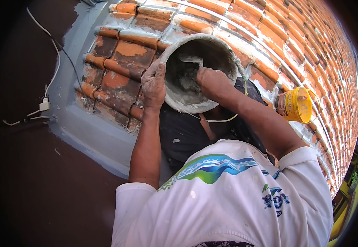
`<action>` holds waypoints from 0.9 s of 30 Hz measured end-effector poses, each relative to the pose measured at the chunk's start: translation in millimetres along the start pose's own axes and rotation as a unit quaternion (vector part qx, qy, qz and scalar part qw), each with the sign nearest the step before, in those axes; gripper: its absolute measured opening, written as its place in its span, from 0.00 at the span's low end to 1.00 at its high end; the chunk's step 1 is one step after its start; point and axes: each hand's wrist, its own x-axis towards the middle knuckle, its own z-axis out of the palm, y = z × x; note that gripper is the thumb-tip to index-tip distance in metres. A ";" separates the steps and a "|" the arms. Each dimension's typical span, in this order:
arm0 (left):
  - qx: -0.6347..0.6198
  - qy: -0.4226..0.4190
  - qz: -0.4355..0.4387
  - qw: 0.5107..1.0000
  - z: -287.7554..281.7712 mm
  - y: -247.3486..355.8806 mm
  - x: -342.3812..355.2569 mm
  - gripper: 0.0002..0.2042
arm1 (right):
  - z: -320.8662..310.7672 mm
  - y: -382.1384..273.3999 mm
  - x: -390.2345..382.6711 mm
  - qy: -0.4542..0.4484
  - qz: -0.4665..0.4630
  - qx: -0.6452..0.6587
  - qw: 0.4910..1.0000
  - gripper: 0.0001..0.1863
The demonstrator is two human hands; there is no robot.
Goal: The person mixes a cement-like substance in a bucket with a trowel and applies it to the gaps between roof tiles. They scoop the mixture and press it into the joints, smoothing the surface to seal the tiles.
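Note:
A grey plastic bucket (199, 39), tilted toward me over my lap, is crusted with mortar and holds wet grey mix (185, 86). My left hand (153, 82) grips its left side, fingers pressed on the outside near the rim. My right hand (212, 82) reaches into the bucket, closed round the handle of a small trowel (191, 59), whose blade is smeared with the grey mix. A looped handle with a pale sleeve hangs from the bucket's rim. My dark trousers show beneath it.
Sloping orange roof tiles (133, 55) with white patches surround the work, crossed by a long white pipe or cable. A yellow pail (300, 105) stands on the tiles at the right. On the left are grey-coated flashing (88, 136), a dark brown wall (31, 164) and loose cables with a white connector (44, 104).

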 end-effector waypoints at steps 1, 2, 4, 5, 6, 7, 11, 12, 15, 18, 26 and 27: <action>0.012 0.001 0.002 1.000 -0.1 1.7 2.2 0.27 | 0.1 -2.0 -10.7 -0.039 -0.024 -0.004 0.999 0.08; 0.015 0.002 0.012 1.000 0.8 2.9 2.2 0.26 | 1.3 -1.8 -18.4 -0.121 -0.037 -0.009 0.992 0.08; 0.004 0.001 0.039 0.999 4.1 3.9 1.2 0.25 | 5.1 3.4 -23.1 -0.116 -0.022 -0.009 0.993 0.08; 0.004 0.008 0.036 0.999 6.0 4.0 3.0 0.25 | 7.6 6.1 -22.8 -0.091 -0.021 0.008 0.996 0.09; 0.003 0.010 0.035 0.999 6.7 5.2 1.5 0.24 | 9.6 9.1 -21.0 -0.052 -0.011 0.013 0.999 0.10; 0.001 0.008 0.043 0.999 7.4 6.6 -0.4 0.24 | 12.0 9.9 -18.1 -0.022 0.046 0.036 0.998 0.10; 0.017 0.006 0.051 0.999 9.0 11.5 -1.3 0.23 | 6.4 6.4 -21.5 -0.121 0.043 0.043 0.991 0.08; 0.013 0.005 0.053 0.998 9.7 12.4 -0.4 0.23 | 0.5 5.1 -27.5 -0.101 0.035 0.025 0.994 0.08; 0.008 0.015 0.041 0.999 12.6 14.4 -1.5 0.23 | -25.4 6.7 -54.2 -0.140 0.022 -0.039 0.989 0.07; -0.002 0.007 0.047 0.999 15.2 15.6 0.7 0.23 | -32.3 -6.3 -57.0 -0.225 0.000 -0.079 0.971 0.08; -0.039 0.013 0.030 0.999 10.9 17.5 -1.1 0.22 | -33.7 -10.0 -25.0 -0.249 -0.010 -0.032 0.968 0.09; -0.041 0.017 0.027 0.999 11.7 17.2 -2.1 0.21 | -37.6 -11.4 -28.3 -0.265 -0.009 -0.021 0.964 0.10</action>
